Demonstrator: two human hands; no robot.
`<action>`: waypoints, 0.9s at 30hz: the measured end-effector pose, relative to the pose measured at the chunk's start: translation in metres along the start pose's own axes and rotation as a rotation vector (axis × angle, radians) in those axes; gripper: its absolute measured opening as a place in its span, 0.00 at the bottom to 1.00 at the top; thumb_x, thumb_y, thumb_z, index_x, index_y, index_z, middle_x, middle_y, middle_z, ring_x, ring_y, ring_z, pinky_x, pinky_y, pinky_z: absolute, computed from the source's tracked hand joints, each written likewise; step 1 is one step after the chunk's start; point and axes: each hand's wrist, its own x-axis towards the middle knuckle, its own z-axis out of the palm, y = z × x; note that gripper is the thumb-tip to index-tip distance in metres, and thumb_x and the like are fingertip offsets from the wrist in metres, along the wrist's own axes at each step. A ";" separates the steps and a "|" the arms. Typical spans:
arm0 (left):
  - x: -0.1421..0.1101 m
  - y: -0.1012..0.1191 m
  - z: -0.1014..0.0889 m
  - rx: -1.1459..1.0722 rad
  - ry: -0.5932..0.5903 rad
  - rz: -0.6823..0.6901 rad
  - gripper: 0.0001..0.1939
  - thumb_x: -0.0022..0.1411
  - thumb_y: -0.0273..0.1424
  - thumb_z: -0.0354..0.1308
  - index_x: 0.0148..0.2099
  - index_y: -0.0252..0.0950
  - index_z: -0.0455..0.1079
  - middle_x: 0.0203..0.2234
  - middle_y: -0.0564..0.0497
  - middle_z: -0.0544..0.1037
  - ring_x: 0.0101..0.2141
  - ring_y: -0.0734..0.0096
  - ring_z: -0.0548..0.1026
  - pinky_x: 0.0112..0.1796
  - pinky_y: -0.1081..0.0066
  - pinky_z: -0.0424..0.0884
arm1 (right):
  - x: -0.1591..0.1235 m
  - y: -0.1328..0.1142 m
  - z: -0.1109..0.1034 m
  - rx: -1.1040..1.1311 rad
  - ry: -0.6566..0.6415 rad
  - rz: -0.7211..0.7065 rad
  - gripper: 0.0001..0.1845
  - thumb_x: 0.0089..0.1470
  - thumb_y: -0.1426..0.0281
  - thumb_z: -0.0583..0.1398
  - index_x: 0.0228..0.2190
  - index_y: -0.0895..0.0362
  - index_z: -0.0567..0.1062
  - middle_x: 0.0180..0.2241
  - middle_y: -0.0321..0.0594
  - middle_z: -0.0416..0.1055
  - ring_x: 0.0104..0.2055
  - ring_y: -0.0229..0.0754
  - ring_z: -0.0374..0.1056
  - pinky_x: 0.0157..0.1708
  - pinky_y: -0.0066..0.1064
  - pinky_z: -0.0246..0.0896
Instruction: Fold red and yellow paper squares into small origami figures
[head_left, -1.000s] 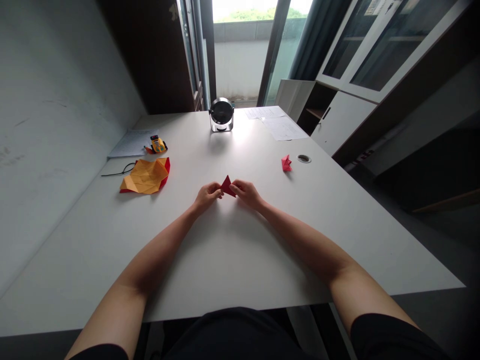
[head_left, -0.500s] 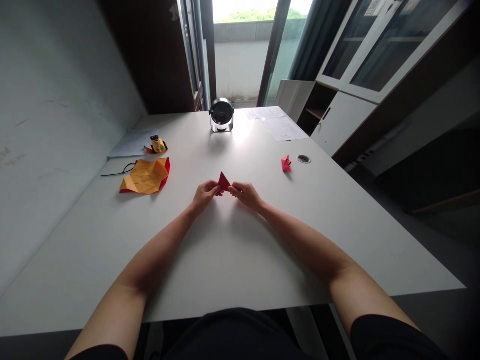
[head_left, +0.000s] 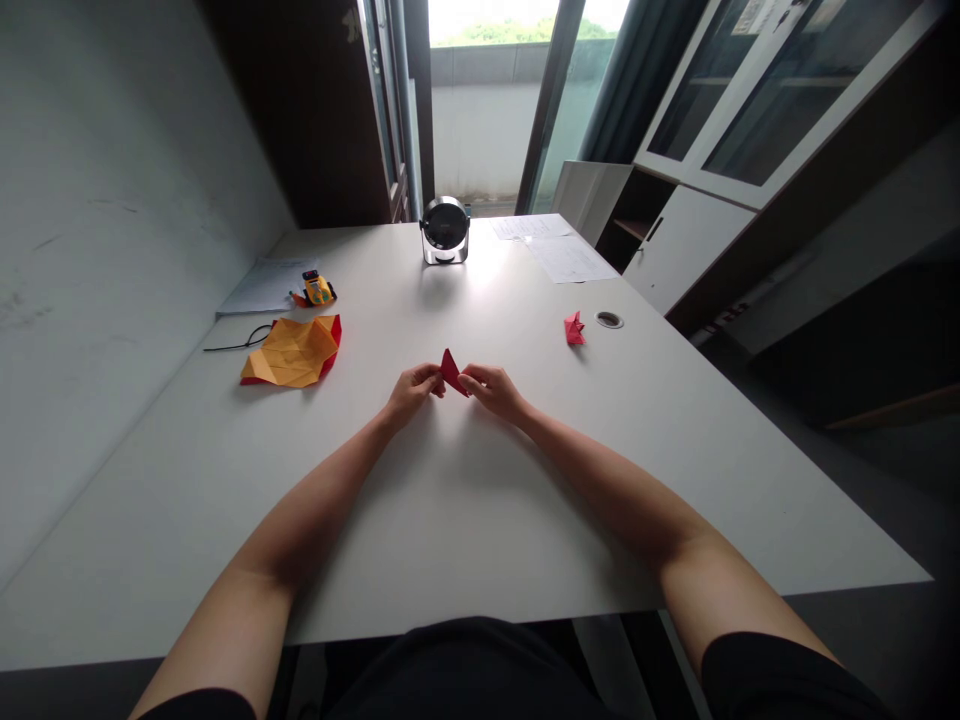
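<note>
A small piece of folded red paper [head_left: 452, 372] is held between my hands, just over the middle of the white table [head_left: 480, 520]. One pointed corner of it stands up, and its lower edge slants down to the right. My left hand [head_left: 417, 389] pinches its left side between thumb and fingers. On the right side, my right hand [head_left: 492, 388] is closed on it, the thumb lying along the front. My fingers hide parts of the paper's edges.
Crumpled orange-and-red paper [head_left: 292, 352] lies at left, beside a black cable tie [head_left: 238, 346] and a yellow toy [head_left: 318, 289]. A round black device on a stand [head_left: 445, 230] is at the back. At right are a folded red paper shape [head_left: 574, 328], a cable hole [head_left: 609, 320] and printed sheets [head_left: 570, 258].
The folded red paper has turned between my fingers: its shape looks narrower and its lower right corner now points down. Both hands remain in nearly the same place.
</note>
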 end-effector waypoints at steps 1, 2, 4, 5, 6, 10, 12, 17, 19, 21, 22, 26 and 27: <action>0.000 0.000 0.000 0.001 -0.013 0.003 0.15 0.62 0.40 0.64 0.42 0.32 0.76 0.25 0.50 0.76 0.27 0.72 0.73 0.34 0.68 0.71 | 0.000 0.000 0.000 0.028 -0.004 0.004 0.23 0.61 0.52 0.57 0.25 0.57 0.73 0.23 0.35 0.69 0.25 0.35 0.60 0.29 0.28 0.53; 0.000 0.000 0.000 0.004 -0.025 0.007 0.15 0.63 0.40 0.63 0.42 0.32 0.76 0.25 0.50 0.76 0.27 0.72 0.73 0.34 0.68 0.71 | 0.000 0.001 0.000 0.061 -0.011 0.011 0.23 0.61 0.52 0.58 0.26 0.57 0.74 0.24 0.35 0.69 0.26 0.36 0.61 0.29 0.28 0.54; -0.001 -0.001 0.000 0.012 -0.046 0.011 0.14 0.63 0.40 0.63 0.41 0.32 0.76 0.25 0.50 0.76 0.27 0.72 0.73 0.34 0.69 0.71 | 0.000 0.003 0.000 0.120 -0.020 0.030 0.22 0.60 0.52 0.59 0.28 0.58 0.74 0.24 0.36 0.70 0.27 0.36 0.63 0.29 0.28 0.56; -0.001 -0.002 0.001 0.015 -0.057 0.010 0.15 0.63 0.40 0.63 0.41 0.32 0.76 0.25 0.50 0.76 0.27 0.72 0.73 0.34 0.69 0.71 | 0.000 0.003 0.000 0.136 -0.020 0.038 0.22 0.60 0.51 0.59 0.28 0.58 0.74 0.24 0.36 0.70 0.27 0.36 0.63 0.29 0.28 0.56; -0.001 -0.002 0.001 0.017 -0.066 0.007 0.15 0.63 0.40 0.63 0.41 0.32 0.76 0.25 0.50 0.76 0.27 0.71 0.74 0.34 0.69 0.71 | 0.000 0.003 0.000 0.143 -0.018 0.043 0.22 0.59 0.51 0.60 0.28 0.58 0.75 0.24 0.36 0.70 0.27 0.37 0.64 0.29 0.28 0.57; -0.001 -0.002 0.000 0.031 -0.077 -0.008 0.15 0.63 0.40 0.63 0.42 0.32 0.76 0.25 0.49 0.77 0.28 0.70 0.74 0.34 0.68 0.72 | -0.001 0.001 -0.001 0.148 -0.031 0.021 0.22 0.59 0.50 0.60 0.29 0.58 0.75 0.25 0.37 0.72 0.28 0.38 0.66 0.31 0.29 0.60; -0.001 -0.001 0.000 0.038 -0.074 -0.009 0.15 0.63 0.40 0.63 0.42 0.32 0.77 0.25 0.49 0.77 0.28 0.70 0.74 0.34 0.68 0.71 | -0.001 -0.001 -0.001 0.150 -0.038 0.014 0.23 0.58 0.50 0.60 0.30 0.57 0.76 0.26 0.38 0.73 0.29 0.39 0.68 0.31 0.29 0.61; -0.001 0.001 0.000 0.023 -0.064 -0.002 0.16 0.63 0.42 0.64 0.41 0.33 0.77 0.24 0.50 0.76 0.27 0.70 0.74 0.34 0.68 0.71 | 0.001 0.000 0.000 0.225 -0.058 0.066 0.25 0.56 0.47 0.61 0.31 0.58 0.76 0.27 0.38 0.73 0.30 0.39 0.69 0.33 0.30 0.64; -0.002 0.003 0.001 0.014 -0.070 -0.002 0.15 0.62 0.41 0.63 0.41 0.33 0.76 0.24 0.50 0.76 0.28 0.71 0.74 0.34 0.68 0.71 | 0.002 0.002 0.000 0.269 -0.084 0.089 0.26 0.56 0.46 0.60 0.32 0.58 0.76 0.27 0.38 0.73 0.30 0.39 0.68 0.33 0.30 0.65; -0.002 0.005 0.002 -0.001 -0.073 0.002 0.14 0.62 0.40 0.64 0.40 0.33 0.76 0.26 0.50 0.76 0.28 0.70 0.74 0.35 0.68 0.72 | 0.003 0.004 -0.001 0.303 -0.095 0.098 0.26 0.56 0.46 0.60 0.32 0.58 0.76 0.27 0.38 0.73 0.29 0.38 0.68 0.33 0.30 0.65; -0.003 0.006 0.003 -0.006 -0.075 0.000 0.13 0.61 0.39 0.64 0.40 0.32 0.76 0.27 0.49 0.77 0.28 0.70 0.75 0.35 0.67 0.73 | 0.004 0.004 -0.001 0.315 -0.091 0.098 0.26 0.56 0.46 0.61 0.32 0.58 0.76 0.27 0.38 0.73 0.29 0.38 0.68 0.33 0.31 0.66; -0.003 0.005 0.005 0.009 -0.059 -0.035 0.10 0.61 0.34 0.62 0.39 0.32 0.74 0.27 0.49 0.77 0.26 0.71 0.75 0.31 0.68 0.73 | 0.002 0.002 0.000 0.317 -0.062 0.074 0.24 0.55 0.47 0.62 0.32 0.57 0.76 0.27 0.38 0.73 0.30 0.38 0.68 0.33 0.31 0.66; -0.003 0.005 0.006 0.016 -0.050 -0.040 0.09 0.61 0.34 0.61 0.39 0.32 0.74 0.26 0.50 0.77 0.25 0.72 0.74 0.30 0.69 0.73 | 0.001 0.000 0.000 0.299 -0.062 0.055 0.23 0.56 0.48 0.62 0.33 0.57 0.76 0.28 0.38 0.73 0.30 0.38 0.68 0.34 0.31 0.65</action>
